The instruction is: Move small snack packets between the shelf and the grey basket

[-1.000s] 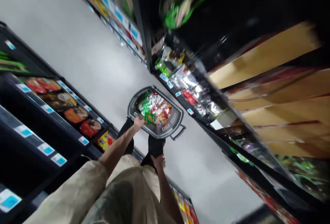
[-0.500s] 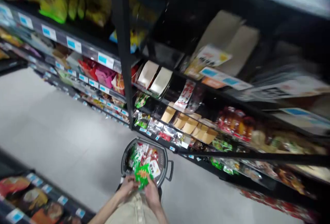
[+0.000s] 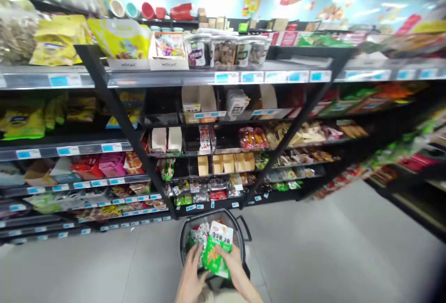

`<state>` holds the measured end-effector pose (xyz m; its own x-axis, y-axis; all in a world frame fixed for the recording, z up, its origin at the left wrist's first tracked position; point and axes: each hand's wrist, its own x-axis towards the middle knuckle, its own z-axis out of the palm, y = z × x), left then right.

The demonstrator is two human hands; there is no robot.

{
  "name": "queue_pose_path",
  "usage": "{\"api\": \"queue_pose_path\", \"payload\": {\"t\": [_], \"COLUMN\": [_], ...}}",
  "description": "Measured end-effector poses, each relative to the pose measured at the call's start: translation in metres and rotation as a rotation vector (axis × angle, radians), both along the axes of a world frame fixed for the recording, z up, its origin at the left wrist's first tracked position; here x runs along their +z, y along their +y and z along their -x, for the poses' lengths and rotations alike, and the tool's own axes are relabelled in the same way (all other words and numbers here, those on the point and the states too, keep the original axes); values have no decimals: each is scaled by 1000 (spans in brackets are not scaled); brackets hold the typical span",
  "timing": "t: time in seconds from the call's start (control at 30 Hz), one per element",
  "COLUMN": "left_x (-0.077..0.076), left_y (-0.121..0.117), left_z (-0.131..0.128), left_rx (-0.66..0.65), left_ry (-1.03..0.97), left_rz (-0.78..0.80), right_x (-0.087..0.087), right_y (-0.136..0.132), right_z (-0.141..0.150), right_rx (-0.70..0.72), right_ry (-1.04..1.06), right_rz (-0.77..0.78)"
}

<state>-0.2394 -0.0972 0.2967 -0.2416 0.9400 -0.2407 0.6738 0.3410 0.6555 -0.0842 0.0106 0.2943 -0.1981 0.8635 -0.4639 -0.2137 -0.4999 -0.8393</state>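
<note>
A green and white snack packet with dark printed characters is held in my right hand, its thumb lying across the green front. My left hand is just left of it, with the thumb apart from the stretched fingers. Those fingertips are over silvery and green packets in the basket; whether they touch them cannot be made out. The dark shopping basket stands below both hands, its handle sticking out on the right. Part of its inside is hidden by the held packet and my hands.
Black store shelves with price tags run across the front, stocked with snack bags, clear tubs and cardboard display boxes. Another shelf stands at the right. Grey tiled floor surrounds the basket.
My view has tilted up and levelled, bringing the upper shelf and back wall into sight. The packet now shows its printed white top, and my left hand has come off its edge.
</note>
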Motion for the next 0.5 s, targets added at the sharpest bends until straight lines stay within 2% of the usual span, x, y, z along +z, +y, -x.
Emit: {"api": "queue_pose_path", "payload": {"t": [0.13, 0.23, 0.33, 0.5], "left_x": [28, 40, 49, 60], "left_y": [0, -1, -8, -25], "left_z": [-3, -8, -6, -1], "left_rx": [-336, -430, -348, -40], "left_ry": [171, 145, 56, -178], "left_rz": [-159, -212, -244, -330], "right_x": [18, 28, 43, 71], "right_y": [-16, -26, -31, -31], "right_z": [-7, -5, 1, 12], "right_rx": [-23, -10, 3, 139], "right_ry": [38, 40, 40, 92], "right_rz": [10, 15, 13, 16]}}
